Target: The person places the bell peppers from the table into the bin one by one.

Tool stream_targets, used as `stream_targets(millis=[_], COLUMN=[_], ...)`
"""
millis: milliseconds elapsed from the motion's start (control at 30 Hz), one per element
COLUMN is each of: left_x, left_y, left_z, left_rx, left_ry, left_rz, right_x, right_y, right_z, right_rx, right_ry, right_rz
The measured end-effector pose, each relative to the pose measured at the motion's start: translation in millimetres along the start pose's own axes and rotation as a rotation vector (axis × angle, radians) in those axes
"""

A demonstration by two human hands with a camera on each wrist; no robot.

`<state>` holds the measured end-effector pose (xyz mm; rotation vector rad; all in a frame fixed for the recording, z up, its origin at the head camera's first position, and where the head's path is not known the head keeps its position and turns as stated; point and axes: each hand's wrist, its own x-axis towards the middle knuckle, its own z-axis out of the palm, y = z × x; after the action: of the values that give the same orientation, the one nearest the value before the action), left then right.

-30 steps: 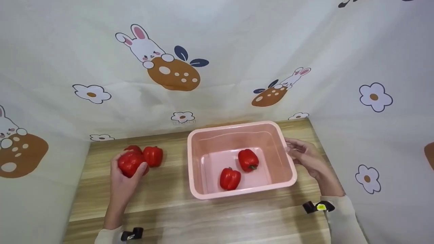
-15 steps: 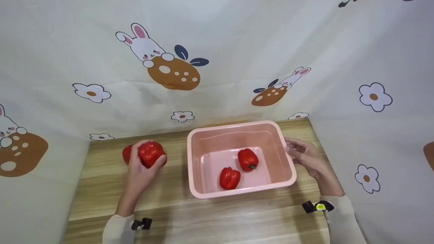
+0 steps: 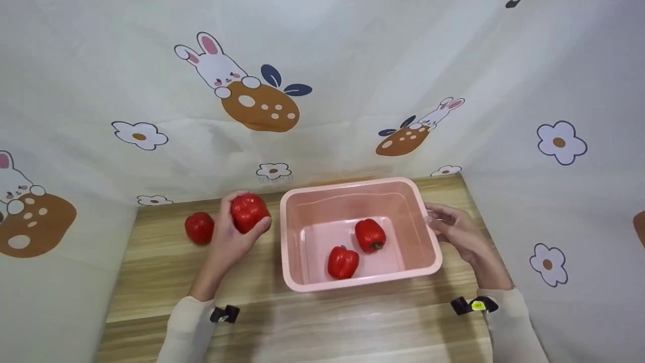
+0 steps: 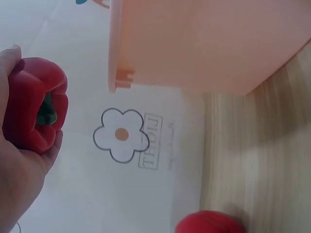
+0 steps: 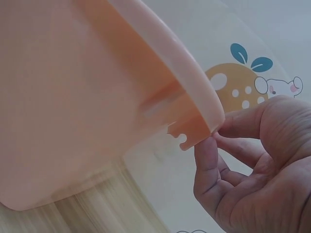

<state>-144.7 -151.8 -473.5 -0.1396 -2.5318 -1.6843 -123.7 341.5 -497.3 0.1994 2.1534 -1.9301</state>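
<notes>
My left hand (image 3: pixel 233 241) grips a red bell pepper (image 3: pixel 250 213), raised left of the pink plastic tub (image 3: pixel 285 242). In the left wrist view, the fingers curl round that bell pepper (image 4: pixel 36 104), its green stem facing the camera. Behind this hand on the table sits another red bell pepper (image 3: pixel 199 228); whatever lies under the hand is hidden. Two more bell peppers, one upper (image 3: pixel 370 235) and one lower (image 3: pixel 343 262), lie apart on the tub's floor. My right hand (image 3: pixel 461 232) pinches the tub's right rim between thumb and fingers, plain in the right wrist view.
The wood-grain table (image 3: pixel 352 327) carries the tub and peppers. A pale cloth (image 3: pixel 332 60) printed with rabbits and flowers hangs behind and at both sides. Between the raised pepper and the tub's left wall is a narrow gap.
My left hand has carried its bell pepper rightward and slightly back, closer to the tub, so the left table pepper shows fully. The right hand and tub have stayed put.
</notes>
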Motion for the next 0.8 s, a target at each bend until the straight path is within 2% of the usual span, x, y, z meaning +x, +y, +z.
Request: stream_targets(millis=[133, 333, 500, 800], left_x=[7.7, 14.8, 19.2, 21.8], left_y=[10.9, 22.3, 28.2, 32.8], left_z=[7.5, 14.1, 18.3, 28.8], left_rx=[0.014, 0.033, 0.031, 0.058], left_ry=[-0.046, -0.064, -0.087, -0.19], left_rz=[0.017, 0.052, 0.068, 0.114], right_x=[1, 2, 3, 1], right_y=[-1, -2, -3, -1], right_z=[-0.9, -0.9, -2.2, -0.5], right_rx=[-0.005, 0.01, 0.008, 0.004], right_ry=[-0.002, -0.009, -0.01, -0.004], right_rz=[0.002, -0.001, -0.013, -0.014])
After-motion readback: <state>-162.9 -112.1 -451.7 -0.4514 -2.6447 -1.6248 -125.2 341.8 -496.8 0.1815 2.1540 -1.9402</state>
